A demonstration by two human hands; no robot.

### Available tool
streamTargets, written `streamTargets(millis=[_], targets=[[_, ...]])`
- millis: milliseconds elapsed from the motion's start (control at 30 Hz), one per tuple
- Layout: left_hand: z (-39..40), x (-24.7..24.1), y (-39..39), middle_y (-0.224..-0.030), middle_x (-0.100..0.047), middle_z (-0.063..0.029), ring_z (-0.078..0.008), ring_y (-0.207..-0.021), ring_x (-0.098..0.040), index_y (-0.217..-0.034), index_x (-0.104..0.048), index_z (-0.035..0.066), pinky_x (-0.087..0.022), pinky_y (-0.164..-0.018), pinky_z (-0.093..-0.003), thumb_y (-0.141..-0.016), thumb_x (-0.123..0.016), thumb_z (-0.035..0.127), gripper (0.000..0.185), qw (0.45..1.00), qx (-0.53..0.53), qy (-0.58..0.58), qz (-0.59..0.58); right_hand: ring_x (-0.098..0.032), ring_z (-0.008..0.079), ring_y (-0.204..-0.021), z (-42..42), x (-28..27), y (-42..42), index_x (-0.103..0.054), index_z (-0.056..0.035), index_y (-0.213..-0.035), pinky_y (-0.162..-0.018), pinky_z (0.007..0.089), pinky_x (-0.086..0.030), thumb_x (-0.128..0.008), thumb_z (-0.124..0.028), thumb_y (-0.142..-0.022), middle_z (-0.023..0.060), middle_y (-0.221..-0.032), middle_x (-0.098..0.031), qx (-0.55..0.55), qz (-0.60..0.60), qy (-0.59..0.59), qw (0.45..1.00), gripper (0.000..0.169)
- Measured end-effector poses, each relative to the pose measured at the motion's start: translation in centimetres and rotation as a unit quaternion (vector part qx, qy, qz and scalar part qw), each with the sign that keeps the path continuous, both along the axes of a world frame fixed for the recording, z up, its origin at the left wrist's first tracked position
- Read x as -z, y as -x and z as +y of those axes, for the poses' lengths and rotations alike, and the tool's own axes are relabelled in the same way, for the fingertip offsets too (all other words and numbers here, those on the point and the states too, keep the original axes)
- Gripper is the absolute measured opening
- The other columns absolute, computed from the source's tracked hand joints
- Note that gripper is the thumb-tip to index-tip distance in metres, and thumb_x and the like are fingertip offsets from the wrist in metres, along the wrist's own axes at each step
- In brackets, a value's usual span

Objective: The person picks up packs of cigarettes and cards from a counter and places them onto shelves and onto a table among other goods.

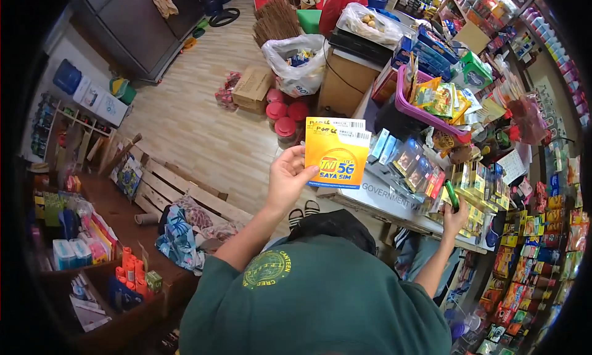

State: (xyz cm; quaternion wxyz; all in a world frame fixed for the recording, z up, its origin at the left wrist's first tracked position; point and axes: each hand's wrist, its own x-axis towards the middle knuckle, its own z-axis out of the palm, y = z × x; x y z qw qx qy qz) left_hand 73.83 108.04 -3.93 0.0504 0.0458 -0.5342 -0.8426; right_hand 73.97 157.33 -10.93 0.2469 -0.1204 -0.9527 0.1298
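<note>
Two yellow and orange SIM card packs (336, 157), one overlapping the other, are pinched at their lower left edge by my left hand (291, 170). They are held up in front of my body. My right hand (455, 218) is out to the right over the counter, holding a green object (451, 195), possibly a lighter. Beside that hand stand cigarette packs (476, 181) in a clear rack and more boxed packs (411, 158). Light blue boxes (381, 144) stand farther left on the white counter (384, 188).
A purple basket (428, 117) of sachets stands on the counter's far part. Red-lidded jars (284, 124), a cardboard box (252, 87) and a white plastic bag (296, 64) sit on the floor ahead. A wooden slatted bench (175, 184) lies left; hanging goods (518, 281) line the right side.
</note>
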Motion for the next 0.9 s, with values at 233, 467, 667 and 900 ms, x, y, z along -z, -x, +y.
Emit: streamTargets(millis=[233,467,667,900], targets=[[-0.4,-0.6,2.4,-0.099,-0.067,-0.0125,-0.0142,-0.087,-0.065,-0.116,-0.050,-0.004,-0.053,-0.078,-0.0261,-0.082,-0.063,-0.006,0.037,1.000,0.001,0.004,-0.003,-0.053,0.0343,-0.106,-0.1,0.3,1.0,-0.059,-0.0045,-0.116,-0.093,0.0426,-0.040,-0.072,-0.018,-0.068,0.0158,-0.112,-0.060,0.017,0.007,-0.001,1.000,0.051],[-1.0,-0.7,5.3,-0.099,-0.067,-0.0123,-0.0142,-0.088,-0.065,-0.116,-0.051,-0.004,-0.053,-0.079,-0.0269,-0.081,-0.064,-0.005,0.037,0.999,0.031,0.000,-0.031,-0.055,0.0333,-0.104,0.1,2.8,0.8,-0.060,-0.0003,-0.116,-0.091,0.0409,-0.041,-0.069,-0.018,-0.078,0.0172,-0.111,-0.061,0.043,0.013,0.103,0.994,0.043],[-4.1,0.4,7.8,-0.100,-0.067,-0.0124,-0.0140,-0.089,-0.064,-0.114,-0.052,-0.004,-0.053,-0.079,-0.0266,-0.082,-0.064,-0.005,0.035,0.998,0.044,0.000,-0.041,-0.058,0.0344,-0.097,-2.4,0.8,1.1,-0.063,0.0007,-0.109,-0.087,0.0429,-0.044,-0.067,-0.022,-0.080,0.0200,-0.107,-0.062,0.079,0.012,-0.051,0.996,0.037],[-14.3,1.1,11.1,-0.100,-0.066,-0.0127,-0.0145,-0.088,-0.065,-0.115,-0.049,-0.004,-0.053,-0.080,-0.0265,-0.080,-0.064,-0.008,0.038,0.998,0.041,-0.011,-0.042,-0.060,0.0262,-0.095,-15.7,-7.9,2.8,-0.065,0.0023,-0.099,-0.083,0.0357,-0.049,-0.065,0.003,-0.081,0.0154,-0.103,-0.064,0.162,0.288,-0.063,0.942,0.018]])
